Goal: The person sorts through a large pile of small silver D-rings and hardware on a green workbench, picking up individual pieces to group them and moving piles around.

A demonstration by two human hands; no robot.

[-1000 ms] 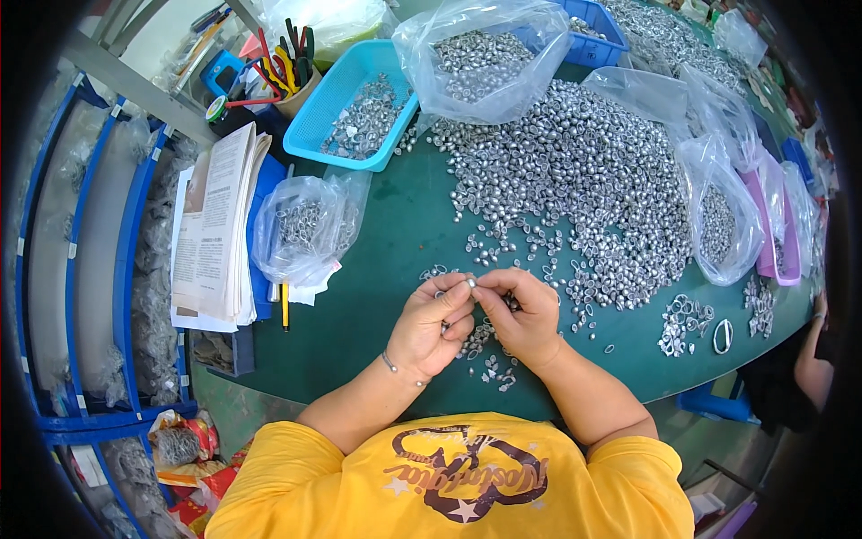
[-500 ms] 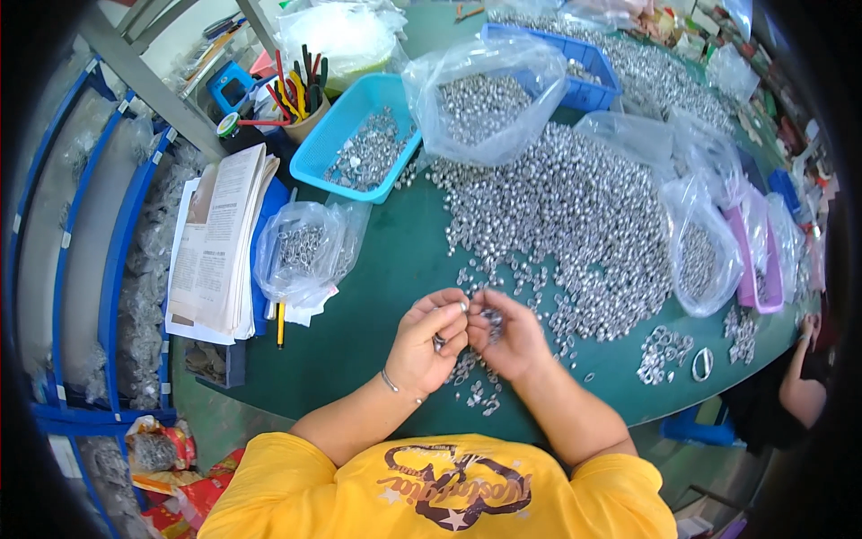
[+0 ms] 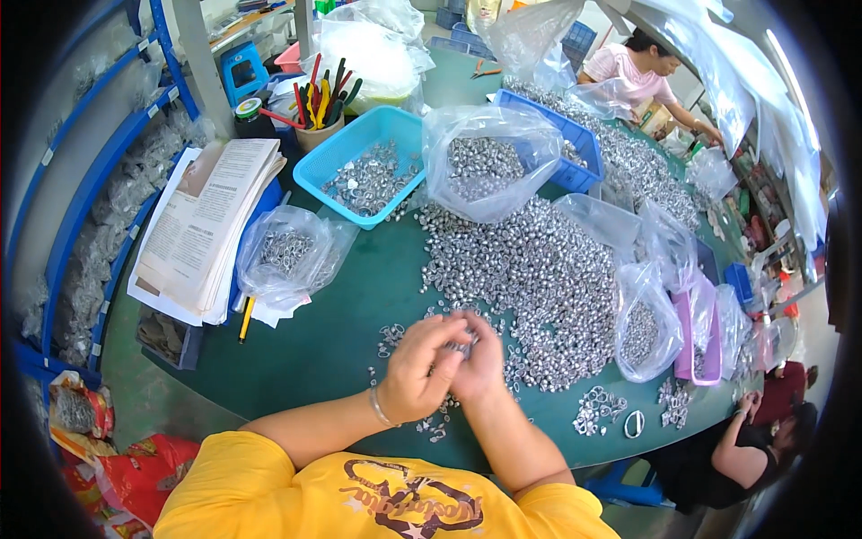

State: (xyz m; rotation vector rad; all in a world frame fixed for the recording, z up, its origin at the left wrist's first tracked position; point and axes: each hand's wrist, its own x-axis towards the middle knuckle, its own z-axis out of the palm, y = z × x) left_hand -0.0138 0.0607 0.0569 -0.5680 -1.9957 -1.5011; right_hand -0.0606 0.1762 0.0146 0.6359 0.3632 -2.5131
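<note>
Over the near part of the green table, my left hand (image 3: 418, 368) and my right hand (image 3: 479, 364) are brought together. Small silvery metal pieces (image 3: 463, 343) show between them, resting in my curled right hand. The fingers of my left hand bend over the right palm; what they grip is hidden and partly blurred. Just beyond my hands spreads a large heap of small shiny metal pieces (image 3: 539, 287). A few loose metal rings (image 3: 391, 340) lie beside my left hand, and more lie under my wrists.
A light-blue basket (image 3: 310, 171) of metal pieces stands beyond, next to an open plastic bag (image 3: 539, 171). Papers (image 3: 211, 225) and a tool pot (image 3: 316, 136) are at left. A purple bin (image 3: 709, 337) stands right. A co-worker (image 3: 633, 76) sits at the far side; others are at right.
The view has tilted up and turned, bringing the far co-worker into sight. My hands have come closer together, the left fingers now bending over the right palm.
</note>
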